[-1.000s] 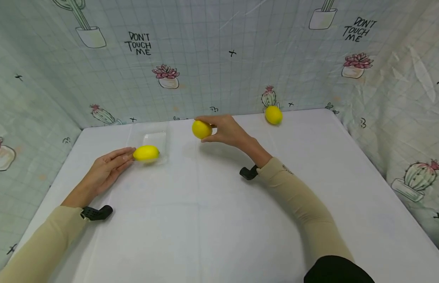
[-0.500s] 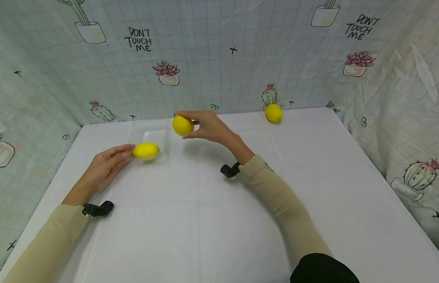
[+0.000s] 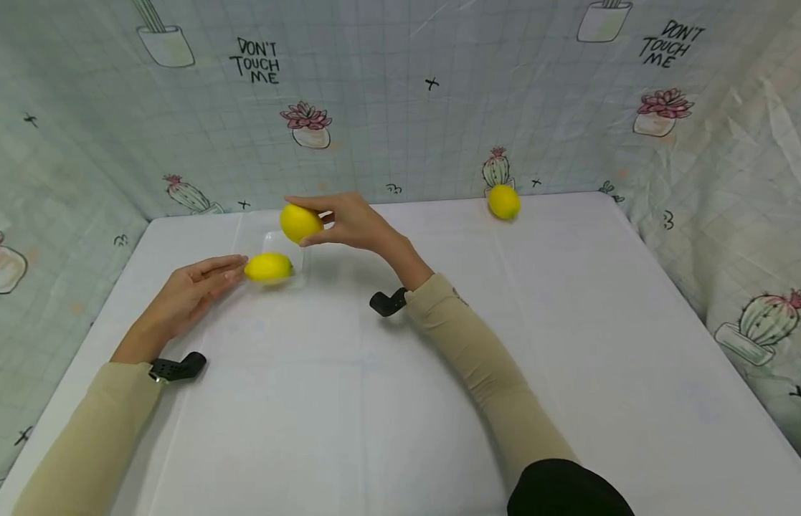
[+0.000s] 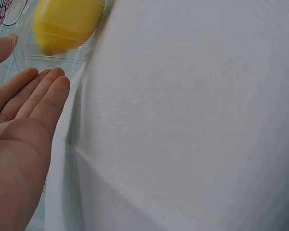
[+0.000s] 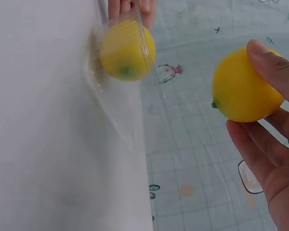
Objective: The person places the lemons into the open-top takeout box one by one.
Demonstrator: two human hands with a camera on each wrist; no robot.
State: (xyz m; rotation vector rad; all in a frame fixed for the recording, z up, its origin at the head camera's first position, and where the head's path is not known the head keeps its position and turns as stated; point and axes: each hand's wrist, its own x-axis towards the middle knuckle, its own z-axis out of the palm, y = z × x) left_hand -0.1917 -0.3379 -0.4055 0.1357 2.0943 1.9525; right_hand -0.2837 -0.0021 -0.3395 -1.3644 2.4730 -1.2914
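A yellow lemon [image 3: 300,223] is pinched between the thumb and fingers of my right hand [image 3: 350,223], raised over the back of a clear plastic tray [image 3: 298,259]. The right wrist view shows the held lemon [image 5: 245,86] with its green tip pointing toward the tray's side. Inside the tray lies a second lemon [image 3: 269,267]. My left hand [image 3: 192,295] is at the tray's left end, fingers straight. In the left wrist view its fingertips [image 4: 62,82] are right at the end of the tray [image 4: 53,61], with the thumb at the tray's edge.
A third lemon [image 3: 504,202] sits at the back edge of the white table [image 3: 400,401], right of centre. Behind and beside the table hangs a patterned cloth [image 3: 374,115] with cactus drawings and lettering.
My right hand has carried its lemon leftward from the middle of the table's back to over the tray. My left hand has stayed by the tray.
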